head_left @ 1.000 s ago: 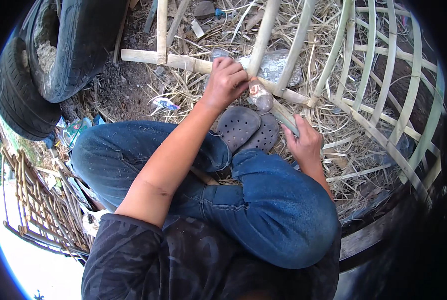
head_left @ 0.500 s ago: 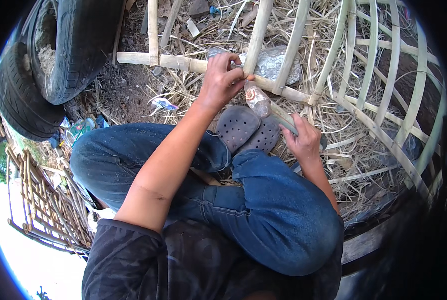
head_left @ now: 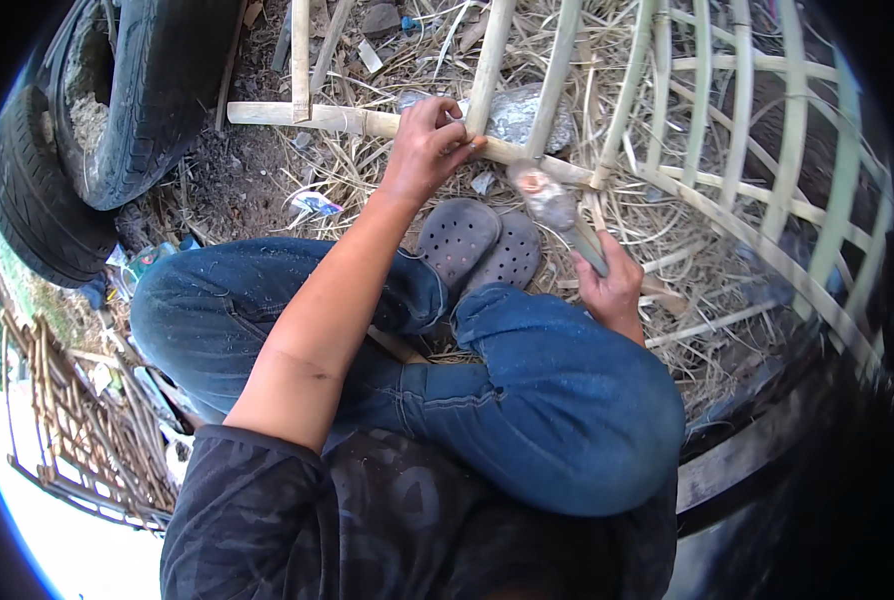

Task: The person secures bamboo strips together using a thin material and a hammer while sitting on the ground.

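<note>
A bamboo rail (head_left: 347,119) lies across the ground in front of me, with split bamboo slats (head_left: 492,65) crossing it. My left hand (head_left: 427,150) rests at the joint of the rail and one slat. Its thumb and fingers are pinched together there, and whatever they hold is too small or hidden to make out. Gripped by its pale handle in my right hand (head_left: 612,283) is a hammer (head_left: 544,193). The worn, rounded head is smeared by motion. It is just right of my left fingertips, apart from them and close to the rail's near side.
Under the rail sits a grey stone (head_left: 542,120). A woven bamboo lattice (head_left: 797,150) spreads to the right. Old tires (head_left: 152,110) stand at the far left, near a pile of bamboo sticks (head_left: 97,420). My grey clogs (head_left: 459,240) are near the rail, among straw-like shavings.
The hammer head has moved right, away from my left fingertips, with my right hand. My left hand stays pinched at the joint. The whole view has shifted slightly.
</note>
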